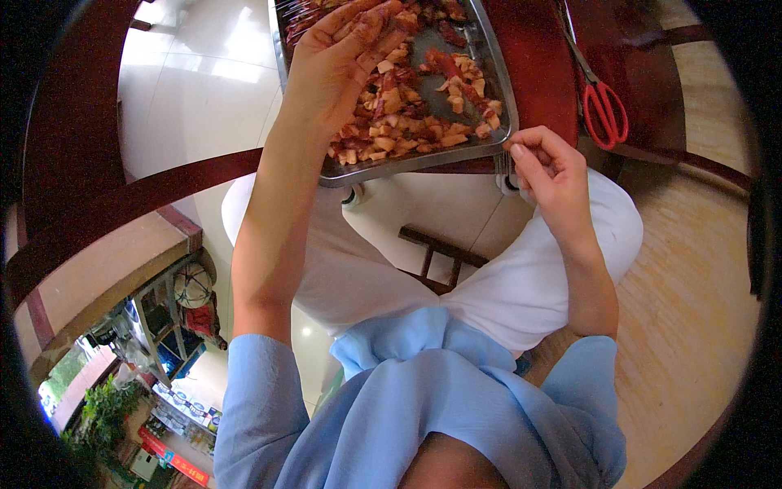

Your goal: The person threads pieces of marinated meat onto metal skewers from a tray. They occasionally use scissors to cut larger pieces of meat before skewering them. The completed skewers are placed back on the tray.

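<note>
A metal tray point(407, 165) holds many cut chunks of reddish and pale meat point(391, 145). My left hand point(346, 53) is over the tray's left part, with fingers bent and drawn together; what they hold, if anything, is hidden. Thin skewers point(301, 18) lie at the tray's far left, partly behind that hand. By the near right corner of the tray, my right hand point(555, 175) is closed in a pinch, thumb against forefinger. Anything between those fingertips is too small to make out.
Red-handled scissors point(604, 114) lie right of the tray on the dark red wooden surface point(533, 61). My knees in white trousers point(521, 277) are below the tray. A dark wooden frame point(440, 253) shows between them. Shelves with goods point(183, 407) and a green plant point(106, 416) stand lower left.
</note>
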The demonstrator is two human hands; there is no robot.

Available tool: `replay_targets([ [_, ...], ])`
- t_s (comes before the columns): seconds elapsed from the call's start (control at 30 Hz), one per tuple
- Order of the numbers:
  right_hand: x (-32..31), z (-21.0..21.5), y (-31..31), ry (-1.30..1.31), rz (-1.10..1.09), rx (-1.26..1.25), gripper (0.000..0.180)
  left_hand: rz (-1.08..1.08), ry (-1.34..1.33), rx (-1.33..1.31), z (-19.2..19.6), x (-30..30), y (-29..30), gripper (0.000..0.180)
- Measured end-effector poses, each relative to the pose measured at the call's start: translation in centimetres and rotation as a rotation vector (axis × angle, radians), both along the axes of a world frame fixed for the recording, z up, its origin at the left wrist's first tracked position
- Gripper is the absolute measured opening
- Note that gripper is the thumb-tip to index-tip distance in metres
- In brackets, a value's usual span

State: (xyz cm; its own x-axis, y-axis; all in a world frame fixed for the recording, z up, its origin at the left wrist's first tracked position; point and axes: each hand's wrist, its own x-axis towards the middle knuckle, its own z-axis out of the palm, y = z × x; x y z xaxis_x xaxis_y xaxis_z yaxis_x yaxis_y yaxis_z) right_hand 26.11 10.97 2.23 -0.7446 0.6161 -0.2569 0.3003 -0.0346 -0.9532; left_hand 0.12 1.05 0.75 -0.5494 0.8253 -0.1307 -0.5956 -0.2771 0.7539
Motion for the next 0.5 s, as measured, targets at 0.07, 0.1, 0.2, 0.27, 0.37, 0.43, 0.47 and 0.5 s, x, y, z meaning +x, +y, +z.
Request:
replay_targets([
  [0.07, 0.0, -0.05, 0.04, 0.0, 0.007, 0.009, 0.008, 0.006, 0.027, -0.003, -0.16, -0.01, -0.02, 0.03],
  [0.1, 0.0, -0.07, 0.04, -0.001, 0.01, 0.014, 0.009, -0.008, 0.041, 0.006, -0.3, -0.04, -0.08, 0.03],
  [0.2, 0.02, -0.03, -0.01, -0.003, 0.007, 0.025, 0.008, -0.066, 0.069, 0.031, -0.48, 0.02, -0.02, 0.031],
  [0.27, 0.05, -0.14, 0.07, -0.005, 0.027, 0.041, 0.008, -0.097, 0.076, 0.024, -0.46, 0.04, 0.01, 0.031],
  [0.37, 0.2, -0.26, 0.34, -0.001, 0.044, 0.043, 0.008, -0.128, 0.108, -0.027, -0.2, -0.13, -0.11, 0.032],
  [0.43, 0.17, -0.27, 0.42, 0.001, 0.046, 0.04, 0.008, -0.153, 0.178, -0.071, -0.17, -0.3, -0.21, 0.033],
  [0.47, 0.09, -0.25, 0.37, 0.0, 0.044, 0.038, 0.008, -0.165, 0.177, -0.128, -0.09, -0.06, -0.15, 0.036],
  [0.5, 0.03, -0.26, 0.29, -0.002, 0.041, 0.036, 0.008, -0.178, 0.176, -0.186, 0.17, 0.55, -0.02, 0.038],
])
